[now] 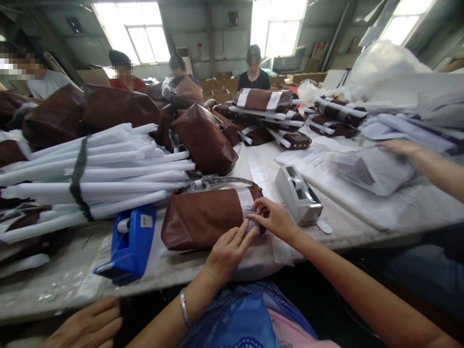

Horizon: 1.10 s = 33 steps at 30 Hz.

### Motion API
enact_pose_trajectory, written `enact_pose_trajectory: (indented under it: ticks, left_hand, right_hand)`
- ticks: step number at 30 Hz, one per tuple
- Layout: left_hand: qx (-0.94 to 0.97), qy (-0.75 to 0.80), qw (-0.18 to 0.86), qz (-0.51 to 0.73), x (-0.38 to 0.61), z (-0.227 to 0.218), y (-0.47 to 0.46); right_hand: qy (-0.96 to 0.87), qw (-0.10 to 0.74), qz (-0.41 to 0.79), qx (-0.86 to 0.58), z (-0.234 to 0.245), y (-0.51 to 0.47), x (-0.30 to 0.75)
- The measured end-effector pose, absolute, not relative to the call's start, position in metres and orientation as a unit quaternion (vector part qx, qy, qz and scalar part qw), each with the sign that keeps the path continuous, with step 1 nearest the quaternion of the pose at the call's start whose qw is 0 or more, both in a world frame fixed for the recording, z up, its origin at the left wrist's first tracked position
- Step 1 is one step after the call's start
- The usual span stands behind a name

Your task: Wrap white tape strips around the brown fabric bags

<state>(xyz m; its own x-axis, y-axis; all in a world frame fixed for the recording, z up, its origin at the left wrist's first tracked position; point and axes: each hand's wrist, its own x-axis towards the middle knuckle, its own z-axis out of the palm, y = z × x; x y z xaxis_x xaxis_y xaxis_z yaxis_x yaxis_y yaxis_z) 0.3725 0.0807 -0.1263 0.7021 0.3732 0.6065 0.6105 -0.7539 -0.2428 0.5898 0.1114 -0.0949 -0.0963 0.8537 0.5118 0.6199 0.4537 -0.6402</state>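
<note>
A folded brown bag lies on the table in front of me, with a white paper strip wrapped round its right end. My left hand presses on the strip's lower end at the bag's near right corner, fingers stretched out. My right hand pinches the same strip just beside it, fingers curled on the paper. A grey tape dispenser stands right of my right hand, a blue tape dispenser left of the bag.
A tied bundle of white paper rolls lies at left. Brown bags are heaped behind, and strapped ones stacked further back. Another person's hand rests on a clear plastic bag at right; a further hand sits bottom left. Several people stand across the table.
</note>
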Motion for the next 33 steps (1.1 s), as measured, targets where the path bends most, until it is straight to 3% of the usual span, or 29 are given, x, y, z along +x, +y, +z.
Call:
enact_pose_trajectory:
  ticks: [4,10,15,20,28,33]
  left_hand:
    - [-0.898,-0.317,0.177,-0.25,0.378,-0.125,0.078]
    - [-0.9,-0.352,0.115,-0.228,0.379,-0.126,0.076]
    - [-0.901,-0.337,0.126,-0.241,0.378,-0.129,0.078]
    - [-0.897,-0.339,0.128,-0.253,0.378,-0.128,0.078]
    - [-0.891,-0.342,0.145,-0.262,0.379,-0.129,0.075]
    - [-0.892,-0.344,0.136,-0.259,0.378,-0.128,0.075]
  right_hand:
    - [-0.682,0.48,0.089,-0.545,-0.084,0.1,0.608]
    - [-0.59,0.461,-0.138,-0.648,-0.069,0.066,0.701]
    - [-0.486,0.456,0.042,-0.744,-0.087,0.073,0.744]
    - [-0.4,0.58,0.217,-0.676,-0.087,0.092,0.73]
    - [-0.364,0.702,0.154,-0.592,-0.06,0.045,0.692]
    - [-0.274,0.69,0.304,-0.597,-0.086,0.006,0.68]
